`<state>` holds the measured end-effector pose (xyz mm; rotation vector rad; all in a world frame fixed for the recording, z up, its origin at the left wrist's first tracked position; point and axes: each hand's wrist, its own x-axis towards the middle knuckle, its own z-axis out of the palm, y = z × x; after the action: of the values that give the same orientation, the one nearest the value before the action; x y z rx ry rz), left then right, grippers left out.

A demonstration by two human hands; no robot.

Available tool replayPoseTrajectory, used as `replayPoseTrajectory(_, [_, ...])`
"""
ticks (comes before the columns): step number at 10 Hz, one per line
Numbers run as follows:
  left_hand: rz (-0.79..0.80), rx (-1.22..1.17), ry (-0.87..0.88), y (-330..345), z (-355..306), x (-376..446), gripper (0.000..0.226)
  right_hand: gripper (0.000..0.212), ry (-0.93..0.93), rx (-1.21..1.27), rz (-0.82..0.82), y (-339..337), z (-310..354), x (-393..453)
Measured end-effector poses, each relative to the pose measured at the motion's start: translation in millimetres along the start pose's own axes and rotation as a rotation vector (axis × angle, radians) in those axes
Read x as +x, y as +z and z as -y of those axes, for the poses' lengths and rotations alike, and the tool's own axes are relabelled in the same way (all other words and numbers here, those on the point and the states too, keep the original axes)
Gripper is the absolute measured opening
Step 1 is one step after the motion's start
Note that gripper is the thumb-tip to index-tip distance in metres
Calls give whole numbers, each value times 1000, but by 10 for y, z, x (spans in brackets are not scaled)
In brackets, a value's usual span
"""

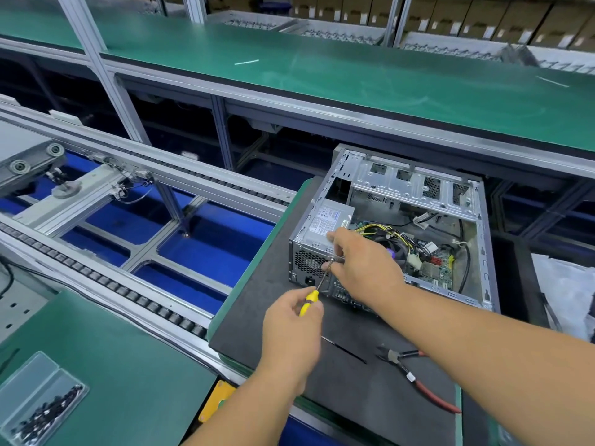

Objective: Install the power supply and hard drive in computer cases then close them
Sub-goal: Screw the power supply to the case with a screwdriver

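An open grey computer case (483,239) lies on its side on a black foam mat (257,320). A silver power supply (325,220) sits in its near left corner, with bundled wires (386,235) and the motherboard (441,268) beside it. My left hand (289,333) grips a yellow-handled screwdriver (309,300), its shaft angled up to the case's rear panel by the power supply's fan grille (307,262). My right hand (360,265) rests at the power supply's corner, its fingers pinching the screwdriver tip or a screw there.
Red-handled pliers (418,378) and a black cable tie (344,349) lie on the mat near me. A clear tray of dark screws (48,410) sits at the lower left on the green bench. A roller conveyor (106,284) runs to the left; a green shelf (354,75) spans behind.
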<state>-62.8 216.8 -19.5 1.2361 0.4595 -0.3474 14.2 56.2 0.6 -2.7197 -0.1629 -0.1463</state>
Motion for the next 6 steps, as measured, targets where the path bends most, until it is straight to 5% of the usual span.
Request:
replayPoseTrajectory(1, [160, -789, -619, -34, -76, -31, 37, 43, 1, -2, 2, 11, -8, 2])
replayPoseTrajectory(2, [138, -637, -523, 2, -97, -65, 27, 45, 11, 14, -7, 18, -14, 2])
replayPoseTrajectory(3, [-21, 605, 206, -31, -11, -38, 15, 42, 16, 12, -4, 23, -21, 5])
replayPoseTrajectory(4, [16, 450, 214, 0, -30, -85, 12, 39, 28, 24, 9, 7, -3, 5])
replayPoseTrajectory(5, [182, -517, -461, -8, -95, -24, 19, 36, 36, 35, 13, -9, 1, 5])
replayPoseTrajectory(6, [200, -761, -601, 7, -134, -42, 28, 35, 46, 51, 23, -21, 9, -1])
